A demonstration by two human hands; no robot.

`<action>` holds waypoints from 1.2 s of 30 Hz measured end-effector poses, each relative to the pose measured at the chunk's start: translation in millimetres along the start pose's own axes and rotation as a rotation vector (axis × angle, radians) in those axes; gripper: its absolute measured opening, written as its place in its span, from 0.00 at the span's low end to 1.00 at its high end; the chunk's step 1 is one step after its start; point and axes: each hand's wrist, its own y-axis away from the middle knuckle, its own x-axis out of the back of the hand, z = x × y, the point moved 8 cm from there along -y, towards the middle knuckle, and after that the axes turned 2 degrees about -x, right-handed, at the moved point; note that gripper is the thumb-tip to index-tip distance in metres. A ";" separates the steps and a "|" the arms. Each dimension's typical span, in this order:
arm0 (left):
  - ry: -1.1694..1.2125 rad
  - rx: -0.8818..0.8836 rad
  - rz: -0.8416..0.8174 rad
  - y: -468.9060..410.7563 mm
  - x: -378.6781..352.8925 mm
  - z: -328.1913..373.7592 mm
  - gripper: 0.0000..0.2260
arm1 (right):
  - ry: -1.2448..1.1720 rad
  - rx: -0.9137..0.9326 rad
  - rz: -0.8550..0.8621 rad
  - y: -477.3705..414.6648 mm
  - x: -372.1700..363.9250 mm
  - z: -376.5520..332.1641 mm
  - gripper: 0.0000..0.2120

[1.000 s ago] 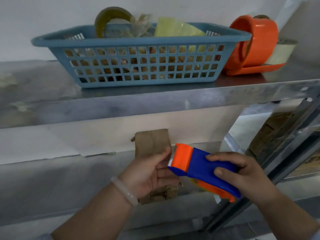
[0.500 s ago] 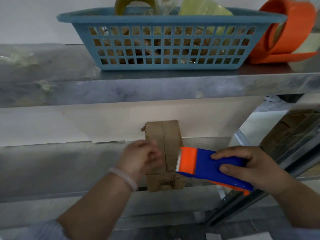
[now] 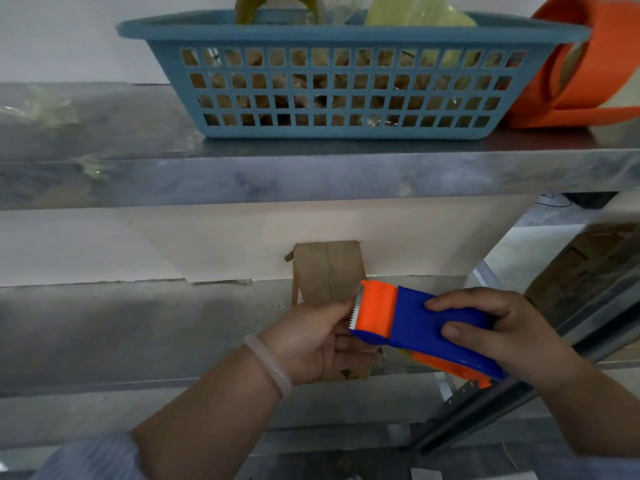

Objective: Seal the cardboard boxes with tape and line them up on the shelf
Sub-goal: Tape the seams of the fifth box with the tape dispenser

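blue basket [image 3: 346, 32] | yellow bag [image 3: 415, 13] inside, above rim | orange dispenser [image 3: 609, 46] just beside basket's right end

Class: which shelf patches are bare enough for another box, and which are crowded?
Free: lower shelf left of the cardboard box; upper shelf left of the blue basket, bar clear scraps. Crowded: basket beside orange dispenser; left hand and right hand at the box.

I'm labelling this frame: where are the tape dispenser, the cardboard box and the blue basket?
tape dispenser [image 3: 426, 327], head view, blue body.
cardboard box [image 3: 311, 271], head view, upper face.
blue basket [image 3: 346, 33], head view, front rim.
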 end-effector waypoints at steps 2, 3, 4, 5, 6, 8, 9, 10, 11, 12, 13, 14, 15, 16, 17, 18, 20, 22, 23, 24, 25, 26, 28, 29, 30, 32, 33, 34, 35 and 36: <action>0.014 -0.010 0.014 0.2 0.7 1.8 0.09 | -0.036 0.004 -0.012 -0.5 -0.4 -0.9 0.11; 0.015 -0.011 0.018 0.7 1.2 2.6 0.08 | -0.047 0.003 -0.020 -1.0 -0.4 -1.2 0.11; 0.009 -0.014 0.016 1.1 1.0 3.9 0.08 | -0.050 0.002 -0.024 -1.5 -0.2 -1.5 0.11; -0.006 -0.021 0.013 1.4 1.1 5.5 0.08 | -0.050 0.003 -0.025 -2.2 0.1 -1.7 0.11; -0.033 -0.032 0.009 1.2 1.5 7.5 0.08 | -0.050 0.002 -0.025 -2.6 0.3 -1.7 0.12; -0.108 -0.063 0.006 0.1 1.9 11.5 0.09 | -0.046 -0.003 -0.028 -3.0 -0.2 -1.7 0.12; -0.148 -0.080 0.015 -0.2 2.6 13.3 0.09 | -0.046 -0.004 -0.033 -3.1 -1.0 -1.7 0.12; -0.189 -0.098 0.035 -0.9 4.6 15.5 0.10 | -0.047 -0.003 -0.039 -3.3 -2.0 -2.0 0.12; -0.235 -0.123 0.065 -1.6 7.0 18.2 0.09 | -0.043 -0.004 -0.043 -3.4 -2.7 -2.3 0.12; -0.290 -0.163 0.100 -1.3 9.4 22.5 0.08 | -0.032 -0.006 -0.050 -3.7 -3.3 -1.8 0.13; -0.354 -0.215 0.135 -0.3 10.9 27.8 0.06 | -0.017 -0.012 -0.057 -4.0 -4.1 -0.8 0.13; -0.434 -0.279 0.172 1.4 12.7 34.1 0.06 | -0.001 -0.020 -0.064 -4.3 -4.9 0.1 0.13; -0.526 -0.344 0.208 3.8 14.0 40.3 0.07 | 0.016 -0.028 -0.072 -4.8 -6.1 0.4 0.14; -0.606 -0.398 0.235 6.9 13.7 45.3 0.08 | 0.035 -0.032 -0.081 -5.4 -6.7 0.7 0.14; -0.654 -0.439 0.257 10.5 13.7 48.7 0.08 | 0.050 -0.034 -0.095 -5.5 -6.8 0.8 0.14; -0.666 -0.469 0.275 13.2 15.4 50.7 0.09 | 0.056 -0.031 -0.108 -5.6 -6.1 0.4 0.14; -0.603 -0.497 0.291 16.6 23.6 50.1 0.09 | 0.041 -0.042 -0.133 -5.3 -3.2 -0.7 0.13; -0.551 -0.487 0.298 19.6 33.2 44.5 0.08 | 0.041 -0.060 -0.188 -4.3 -2.7 0.6 0.18; -0.560 -0.482 0.314 21.2 38.4 41.1 0.08 | 0.055 -0.074 -0.217 -3.5 -3.5 2.4 0.22; -0.586 -0.483 0.339 23.6 44.2 38.3 0.08 | 0.071 -0.085 -0.237 -2.9 -4.1 4.8 0.24; -0.607 -0.487 0.370 26.4 50.6 36.3 0.08 | 0.089 -0.094 -0.247 -2.6 -3.8 7.0 0.24; -0.605 -0.489 0.402 29.4 58.4 35.0 0.08 | 0.108 -0.100 -0.251 -2.5 -2.0 9.0 0.24; -0.541 -0.480 0.452 35.4 77.2 32.3 0.08 | 0.145 -0.105 -0.248 -1.9 5.3 11.5 0.24; -0.497 -0.475 0.479 38.9 87.7 30.1 0.09 | 0.164 -0.113 -0.251 -1.0 10.2 13.5 0.25; -0.453 -0.471 0.511 42.9 98.7 27.4 0.10 | 0.177 -0.126 -0.251 -0.1 16.1 16.1 0.25; -0.404 -0.466 0.567 49.0 116.3 19.6 0.10 | 0.197 -0.155 -0.229 1.0 29.1 21.9 0.27; -0.410 -0.461 0.582 50.3 121.4 14.8 0.09 | 0.204 -0.169 -0.221 1.0 34.0 25.3 0.28; -0.421 -0.457 0.594 50.6 124.5 9.8 0.09 | 0.212 -0.178 -0.221 0.6 36.1 28.7 0.28; -0.425 -0.454 0.612 49.9 127.6 5.2 0.09 | 0.224 -0.181 -0.231 -0.1 35.4 32.1 0.27; -0.416 -0.453 0.634 48.2 131.1 1.4 0.09 | 0.236 -0.182 -0.241 -1.5 33.3 35.9 0.25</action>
